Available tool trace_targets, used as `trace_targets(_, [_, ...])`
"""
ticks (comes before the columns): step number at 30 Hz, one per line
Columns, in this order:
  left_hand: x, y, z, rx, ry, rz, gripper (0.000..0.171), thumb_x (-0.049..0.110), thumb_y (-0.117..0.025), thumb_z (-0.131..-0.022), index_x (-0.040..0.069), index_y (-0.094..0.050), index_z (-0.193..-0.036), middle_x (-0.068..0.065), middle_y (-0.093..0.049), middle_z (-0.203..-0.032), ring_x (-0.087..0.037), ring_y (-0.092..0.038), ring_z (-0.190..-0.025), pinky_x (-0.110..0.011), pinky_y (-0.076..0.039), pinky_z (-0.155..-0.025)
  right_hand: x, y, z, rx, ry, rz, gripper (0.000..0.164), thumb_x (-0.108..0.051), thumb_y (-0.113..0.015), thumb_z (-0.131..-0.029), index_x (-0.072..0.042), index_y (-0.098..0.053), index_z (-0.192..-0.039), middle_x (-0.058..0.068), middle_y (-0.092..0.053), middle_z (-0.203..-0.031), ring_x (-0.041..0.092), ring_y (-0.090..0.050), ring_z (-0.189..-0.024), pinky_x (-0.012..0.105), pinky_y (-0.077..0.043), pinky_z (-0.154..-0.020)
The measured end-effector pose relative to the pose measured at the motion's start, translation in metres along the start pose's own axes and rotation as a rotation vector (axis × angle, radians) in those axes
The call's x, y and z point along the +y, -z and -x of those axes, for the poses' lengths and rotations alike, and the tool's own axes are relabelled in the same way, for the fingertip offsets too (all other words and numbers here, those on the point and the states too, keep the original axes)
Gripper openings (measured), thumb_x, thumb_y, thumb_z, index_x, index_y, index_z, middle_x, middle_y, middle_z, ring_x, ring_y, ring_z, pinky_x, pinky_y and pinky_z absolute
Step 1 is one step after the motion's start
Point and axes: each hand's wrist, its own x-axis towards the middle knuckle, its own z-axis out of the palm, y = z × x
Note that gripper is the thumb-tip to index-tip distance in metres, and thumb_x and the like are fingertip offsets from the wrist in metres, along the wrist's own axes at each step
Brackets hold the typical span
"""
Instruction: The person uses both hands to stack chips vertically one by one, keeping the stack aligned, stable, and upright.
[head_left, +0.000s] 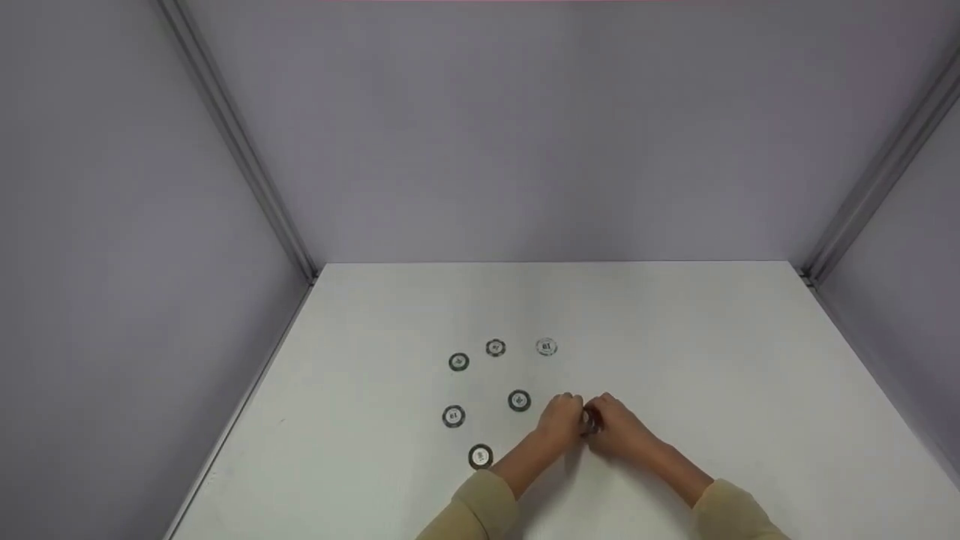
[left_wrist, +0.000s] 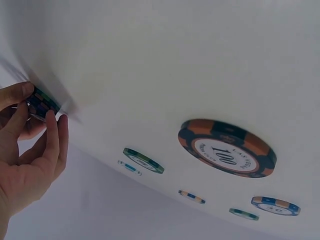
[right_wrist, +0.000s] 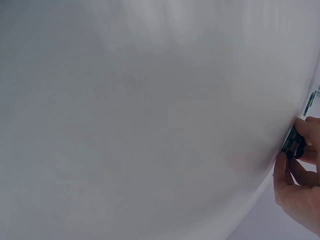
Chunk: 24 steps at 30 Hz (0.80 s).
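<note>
Fingers [left_wrist: 52,137] of the left hand [head_left: 561,420] and right hand [head_left: 619,431], curled, with one chip stack [left_wrist: 42,101] pinched between them.
From left to right, as I read the head view: six loose chips [head_left: 454,416] lie flat and apart on the white surface [head_left: 360,465], the lowest beside the left sleeve [head_left: 480,504]; next come the left hand, the chip stack and the right hand. I judge any further move to turn on this: the chip stack lies directly right of the left fingers and left of the right, in contact with both, so neither hand is nearer. Its banded edges reach me from both wrists; how its axis stands I cannot tell.
</note>
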Motion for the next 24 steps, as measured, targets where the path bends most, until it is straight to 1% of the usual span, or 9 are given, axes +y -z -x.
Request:
trace_targets(5, [-0.0014, -0.002, 0.0023, 0.015, 0.01, 0.039, 0.012, 0.016, -0.069, -0.082, 0.006, -0.062, -0.084, 0.0, -0.053, -0.072, -0.009, -0.049, -0.067, -0.019, -0.043, -0.06, -0.0006, -0.0001, 0.0008, -0.01, -0.016, -0.006, 0.032, -0.001, -0.073, -0.071, 0.0, -0.058, -0.099, 0.0, -0.046, -0.087, 0.014, -0.045, -0.078, 0.03, -0.045, -0.067])
trace_targets(10, [-0.002, -0.003, 0.0053, 0.008, 0.032, 0.129, 0.018, 0.021, -0.071, -0.08, 0.007, -0.062, -0.086, 0.002, -0.051, -0.073, -0.007, -0.047, -0.068, -0.018, -0.043, -0.061, -0.001, -0.0008, 0.0013, -0.011, -0.024, -0.019, 0.032, 0.0, -0.072, -0.072, 0.002, -0.058, -0.101, 0.002, -0.047, -0.089, 0.015, -0.046, -0.079, 0.031, -0.045, -0.068])
trace_targets(12, [-0.0018, -0.003, 0.0053, 0.009, 0.031, 0.151, 0.018, 0.021, -0.071, -0.08, 0.006, -0.063, -0.087, 0.002, -0.052, -0.074, -0.007, -0.048, -0.068, -0.018, -0.043, -0.061, -0.0015, -0.0001, 0.0012, -0.013, -0.02, -0.017, 0.033, 0.0, -0.071, -0.071, 0.002, -0.058, -0.101, 0.002, -0.047, -0.089, 0.015, -0.045, -0.079, 0.031, -0.045, -0.068])
trace_targets(16, [-0.0017, -0.0023, 0.0055, 0.017, 0.015, 0.147, 0.015, 0.019, -0.068, -0.083, 0.006, -0.065, -0.089, 0.001, -0.054, -0.075, -0.008, -0.052, -0.07, -0.017, -0.043, -0.061, -0.0025, 0.0018, 0.001, -0.01, -0.002, -0.008, 0.035, 0.002, -0.07, -0.069, 0.003, -0.057, -0.101, 0.003, -0.047, -0.09, 0.015, -0.043, -0.078, 0.03, -0.043, -0.066])
trace_targets(18, [-0.0019, -0.0018, 0.0054, 0.025, 0.004, 0.136, 0.012, 0.016, -0.067, -0.084, 0.005, -0.066, -0.088, 0.0, -0.055, -0.074, -0.01, -0.053, -0.07, -0.017, -0.043, -0.06, -0.0029, 0.0025, 0.0008, -0.005, 0.009, 0.0, 0.033, 0.0, -0.071, -0.07, 0.003, -0.057, -0.1, 0.003, -0.048, -0.09, 0.015, -0.043, -0.077, 0.03, -0.043, -0.065])
trace_targets(21, [-0.0022, -0.0006, 0.0065, 0.029, 0.003, 0.136, 0.009, 0.013, -0.064, -0.085, 0.005, -0.065, -0.084, -0.001, -0.057, -0.072, -0.009, -0.051, -0.065, -0.018, -0.042, -0.057, -0.0027, 0.0022, 0.001, -0.001, 0.01, 0.005, 0.031, -0.003, -0.073, -0.072, 0.001, -0.058, -0.098, 0.002, -0.047, -0.088, 0.015, -0.043, -0.076, 0.03, -0.043, -0.064])
trace_targets(24, [-0.0028, -0.0001, 0.0088, 0.039, 0.015, 0.14, 0.007, 0.009, -0.063, -0.085, 0.004, -0.065, -0.08, -0.001, -0.06, -0.069, -0.007, -0.047, -0.059, -0.018, -0.042, -0.054, -0.0029, 0.0015, 0.0011, 0.006, 0.001, 0.004, 0.029, -0.007, -0.075, -0.073, -0.001, -0.058, -0.096, 0.001, -0.048, -0.087, 0.015, -0.046, -0.077, 0.033, -0.044, -0.067])
